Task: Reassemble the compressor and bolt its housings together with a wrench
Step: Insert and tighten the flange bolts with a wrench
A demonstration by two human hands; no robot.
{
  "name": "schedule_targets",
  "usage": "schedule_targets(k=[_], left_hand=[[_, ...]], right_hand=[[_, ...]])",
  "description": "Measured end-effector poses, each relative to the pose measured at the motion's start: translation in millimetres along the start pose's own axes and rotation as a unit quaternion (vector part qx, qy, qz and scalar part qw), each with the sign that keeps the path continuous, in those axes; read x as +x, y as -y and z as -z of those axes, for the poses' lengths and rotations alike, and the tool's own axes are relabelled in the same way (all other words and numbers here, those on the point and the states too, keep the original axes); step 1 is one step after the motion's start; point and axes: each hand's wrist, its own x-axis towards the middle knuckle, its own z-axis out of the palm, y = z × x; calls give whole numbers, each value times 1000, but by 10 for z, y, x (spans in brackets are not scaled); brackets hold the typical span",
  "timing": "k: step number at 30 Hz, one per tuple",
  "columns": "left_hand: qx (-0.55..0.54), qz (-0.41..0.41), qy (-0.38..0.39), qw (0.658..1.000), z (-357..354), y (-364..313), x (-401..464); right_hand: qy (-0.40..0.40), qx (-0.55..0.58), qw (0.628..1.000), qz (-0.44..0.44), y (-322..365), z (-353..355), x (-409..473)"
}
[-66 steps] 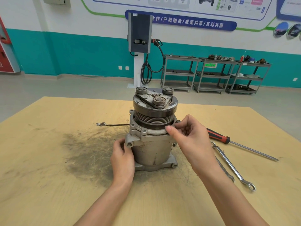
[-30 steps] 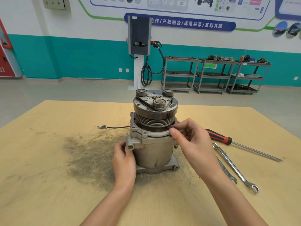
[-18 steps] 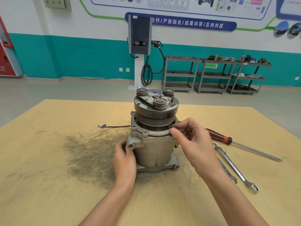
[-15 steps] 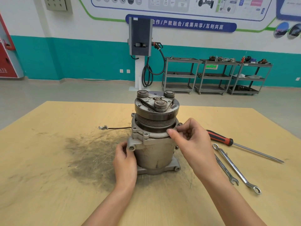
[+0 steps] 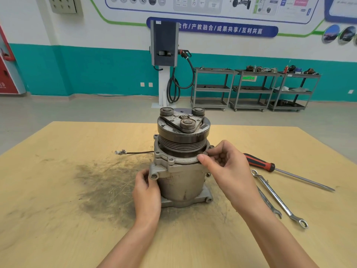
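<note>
Compressor (image 5: 181,176) stands upright near the middle of the desk (image 5: 58,190), pulley end up, base flange flat on the wood; dark grooved pulley (image 5: 182,136) on top, grey housing below. Left hand (image 5: 147,196) rests against the lower left side of the housing, fingers curled round it just under a mounting lug; grip is closed on the compressor body. Right hand (image 5: 226,169) is at the upper flange on the right side; thumb and fingertips pinch at a small bolt (image 5: 205,153) seated in the flange rim; the bolt itself is mostly hidden by the fingers. Thin black wire (image 5: 135,152) runs left from the compressor and lies on the desk. To the right, apart from the compressor: screwdriver (image 5: 258,163) with red and black handle; two wrenches (image 5: 278,198) lying side by side nearer the wrist. Dark smudged patch (image 5: 104,188) on the desk left of the base.
</note>
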Motion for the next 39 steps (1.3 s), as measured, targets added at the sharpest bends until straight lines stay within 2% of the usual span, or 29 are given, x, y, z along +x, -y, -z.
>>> schedule_targets(k=[4, 11, 17, 23, 29, 35, 39], left_hand=[[0, 0, 1, 1000, 3, 2, 1], [-1, -1, -1, 1000, 0, -14, -6], [2, 2, 0, 1000, 2, -6, -5], [1, 5, -3, 1000, -4, -5, -1], [3, 6, -4, 1000, -2, -7, -3], [5, 2, -7, 1000, 0, -10, -8], [9, -1, -6, 1000, -7, -5, -4]], right_hand=[[47, 9, 999, 4, 21, 65, -11], [-8, 7, 1000, -6, 17, -5, 15], [70, 21, 997, 2, 23, 102, 10], [-13, 9, 1000, -7, 12, -11, 17], [60, -5, 998, 6, 18, 93, -14], [-4, 1, 1000, -11, 9, -4, 3], [35, 16, 999, -5, 19, 60, -6]])
